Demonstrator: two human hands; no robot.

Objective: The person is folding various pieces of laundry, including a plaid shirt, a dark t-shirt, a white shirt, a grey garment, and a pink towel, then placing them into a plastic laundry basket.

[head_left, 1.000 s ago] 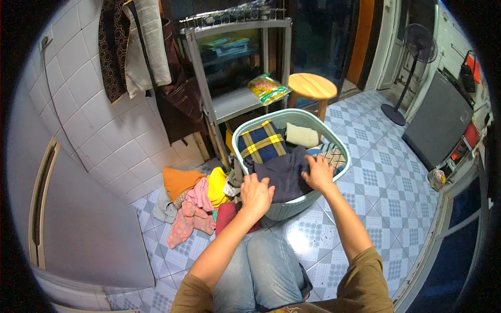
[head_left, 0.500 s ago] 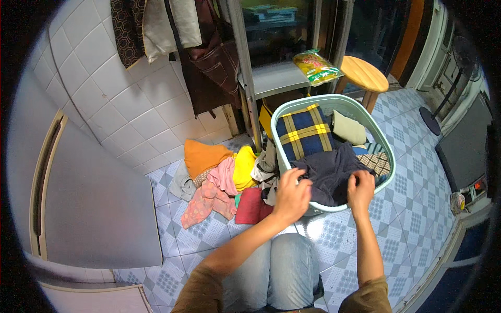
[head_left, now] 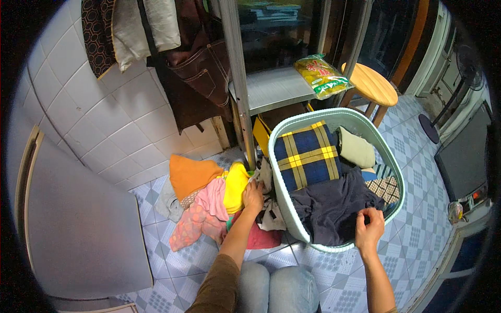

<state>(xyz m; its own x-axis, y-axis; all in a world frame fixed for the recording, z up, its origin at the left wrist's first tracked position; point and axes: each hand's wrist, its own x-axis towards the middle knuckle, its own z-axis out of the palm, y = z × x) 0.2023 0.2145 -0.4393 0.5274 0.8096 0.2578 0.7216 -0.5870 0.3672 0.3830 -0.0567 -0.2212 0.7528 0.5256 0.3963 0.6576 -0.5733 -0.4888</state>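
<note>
The person's bare left hand [head_left: 253, 196] has moved from the pale-green plastic basket [head_left: 360, 120] to the crumpled bright-yellow cloth [head_left: 236, 182] in the floor pile.

Blue-grey tiled floor [head_left: 334, 271] | on it: clothes pile [head_left: 213, 201] | pale-green basket [head_left: 360, 121] | wooden stool [head_left: 373, 86]

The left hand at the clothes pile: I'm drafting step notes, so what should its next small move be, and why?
Probably, the left hand should close its fingers on the loose cloth there and lift gently: it is reaching in where the yellow cloth meets a grey-white garment, and the pieces lie bunched together, so a quick tug could drag neighbours along.
</note>
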